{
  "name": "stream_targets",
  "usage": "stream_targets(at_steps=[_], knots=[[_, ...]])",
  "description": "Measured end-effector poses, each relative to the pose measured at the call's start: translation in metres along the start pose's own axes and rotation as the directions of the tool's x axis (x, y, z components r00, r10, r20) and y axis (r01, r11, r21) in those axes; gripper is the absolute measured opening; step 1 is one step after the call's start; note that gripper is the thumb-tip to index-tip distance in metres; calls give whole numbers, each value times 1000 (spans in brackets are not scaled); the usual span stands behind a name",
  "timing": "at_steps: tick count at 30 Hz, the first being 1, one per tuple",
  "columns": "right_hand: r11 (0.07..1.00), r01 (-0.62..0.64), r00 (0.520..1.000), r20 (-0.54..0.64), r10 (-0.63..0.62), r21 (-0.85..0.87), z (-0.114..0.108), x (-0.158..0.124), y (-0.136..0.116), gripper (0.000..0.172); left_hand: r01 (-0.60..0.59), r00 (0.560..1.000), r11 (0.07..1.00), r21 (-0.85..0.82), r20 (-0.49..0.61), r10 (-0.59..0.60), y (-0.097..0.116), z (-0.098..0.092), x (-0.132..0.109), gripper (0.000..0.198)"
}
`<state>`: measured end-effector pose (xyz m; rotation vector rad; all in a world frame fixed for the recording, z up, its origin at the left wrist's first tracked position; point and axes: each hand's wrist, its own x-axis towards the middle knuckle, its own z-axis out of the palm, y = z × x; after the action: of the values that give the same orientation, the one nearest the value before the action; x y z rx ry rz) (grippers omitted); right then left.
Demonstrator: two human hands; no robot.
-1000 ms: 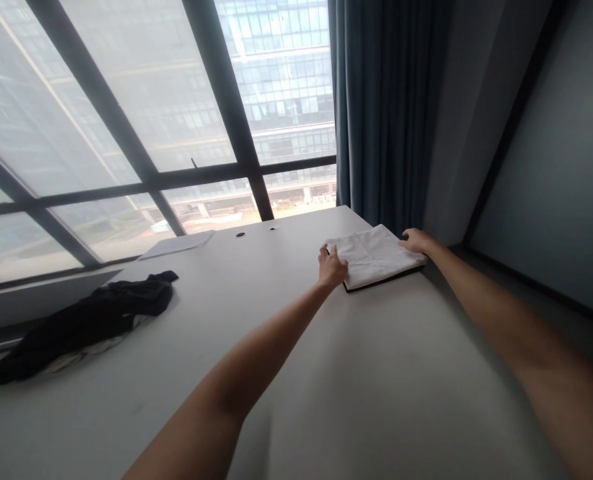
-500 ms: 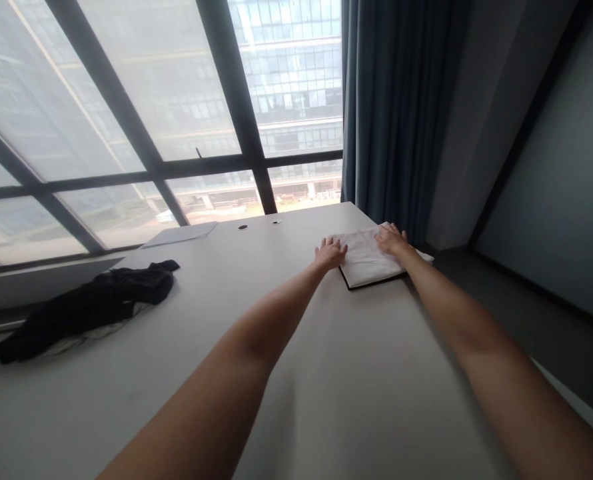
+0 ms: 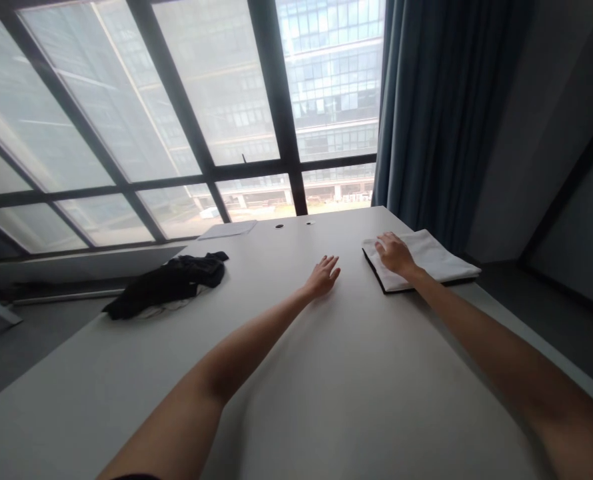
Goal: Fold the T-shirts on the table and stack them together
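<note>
Folded white cloth lay flat on the white table, right of centre in the frame, a black layer showing beneath its edge. My right hand rested palm down on its left part, loosely open, gripping nothing. My left hand, open and empty, was positioned near frame centre; table contact could not be determined. Black garment lay crumpled left of centre.

One head-worn view looks forward and down from close above a white table at 6 o'clock, facing tall windows at 11 and a blue curtain at 1.
</note>
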<state>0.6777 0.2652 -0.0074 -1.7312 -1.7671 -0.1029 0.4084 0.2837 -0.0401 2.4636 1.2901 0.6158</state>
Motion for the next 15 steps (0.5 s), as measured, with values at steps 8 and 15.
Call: stream_targets(at_steps=[8, 15], knots=[[962, 234, 942, 214, -260, 139, 48, -61, -134, 47, 179, 983, 971, 161, 4, -182, -67, -69, -119, 53], [977, 186, 888, 406, -214, 107, 89, -112, -206, 48, 129, 988, 960, 249, 47, -145, -83, -87, -180, 53]])
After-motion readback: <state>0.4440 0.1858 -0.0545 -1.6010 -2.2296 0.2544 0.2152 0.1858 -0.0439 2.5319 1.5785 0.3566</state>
